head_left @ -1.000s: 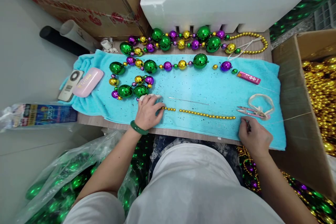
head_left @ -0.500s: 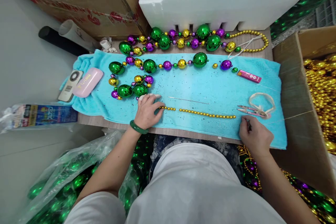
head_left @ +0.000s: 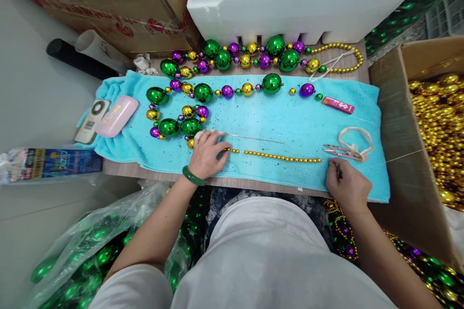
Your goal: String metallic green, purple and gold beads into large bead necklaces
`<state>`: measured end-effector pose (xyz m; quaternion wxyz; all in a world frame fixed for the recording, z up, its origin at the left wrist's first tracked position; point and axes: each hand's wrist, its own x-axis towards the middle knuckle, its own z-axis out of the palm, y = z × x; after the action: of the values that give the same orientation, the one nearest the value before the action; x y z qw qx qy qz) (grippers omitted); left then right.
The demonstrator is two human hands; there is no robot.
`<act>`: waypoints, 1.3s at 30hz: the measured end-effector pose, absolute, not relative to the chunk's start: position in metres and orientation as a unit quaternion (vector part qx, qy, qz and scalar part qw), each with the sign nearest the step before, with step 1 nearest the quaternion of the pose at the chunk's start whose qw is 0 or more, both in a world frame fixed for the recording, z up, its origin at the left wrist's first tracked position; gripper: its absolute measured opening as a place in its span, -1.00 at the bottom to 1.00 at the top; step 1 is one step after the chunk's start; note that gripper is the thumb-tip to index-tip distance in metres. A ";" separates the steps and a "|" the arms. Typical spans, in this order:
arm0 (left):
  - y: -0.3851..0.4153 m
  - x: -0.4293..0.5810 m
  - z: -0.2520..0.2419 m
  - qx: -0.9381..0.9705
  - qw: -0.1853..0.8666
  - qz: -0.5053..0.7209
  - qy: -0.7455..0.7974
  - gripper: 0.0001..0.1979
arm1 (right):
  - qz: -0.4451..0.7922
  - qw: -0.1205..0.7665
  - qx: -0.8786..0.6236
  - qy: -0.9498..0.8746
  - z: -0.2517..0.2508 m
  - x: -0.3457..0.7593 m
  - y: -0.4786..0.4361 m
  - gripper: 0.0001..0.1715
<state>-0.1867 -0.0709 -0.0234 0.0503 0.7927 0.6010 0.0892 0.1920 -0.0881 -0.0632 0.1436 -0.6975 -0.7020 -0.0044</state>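
Observation:
A strand of small gold beads (head_left: 282, 156) lies nearly straight across the blue towel (head_left: 253, 120), with a small gap between beads near its left end. My left hand (head_left: 209, 153), wearing a green bangle (head_left: 194, 176), pinches that left end between thumb and finger. Just beyond its fingertips lies a long thin needle (head_left: 255, 139). Past the strand's right end, my right hand (head_left: 348, 183) is closed in a fist; a small dark thing shows between its fingers, too hidden to name. Pink-handled snips (head_left: 346, 151) and a loop of white cord (head_left: 355, 129) lie just beyond it.
Large green, purple and gold bead strings (head_left: 203, 92) lie along the back and left. A pink lighter (head_left: 338, 105) and pink case (head_left: 118, 116) rest on the towel. A foam box (head_left: 300, 9) stands behind; a cardboard box of gold beads (head_left: 389, 120) is at right.
My left hand has slid slightly right along the gold strand, toward the needle's left end. My right hand keeps its place by the strand's other end. The whole view has shifted a little.

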 end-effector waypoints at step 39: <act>-0.064 -0.124 -0.029 0.830 0.066 0.106 0.544 -0.82 | 0.007 0.167 -0.680 -0.714 -0.063 0.192 -0.089 -0.72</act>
<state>-0.1238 -0.0637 -0.0288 0.0665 0.8297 0.5441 0.1055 0.1917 -0.0886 -0.0627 0.1670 -0.6801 -0.7138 0.0071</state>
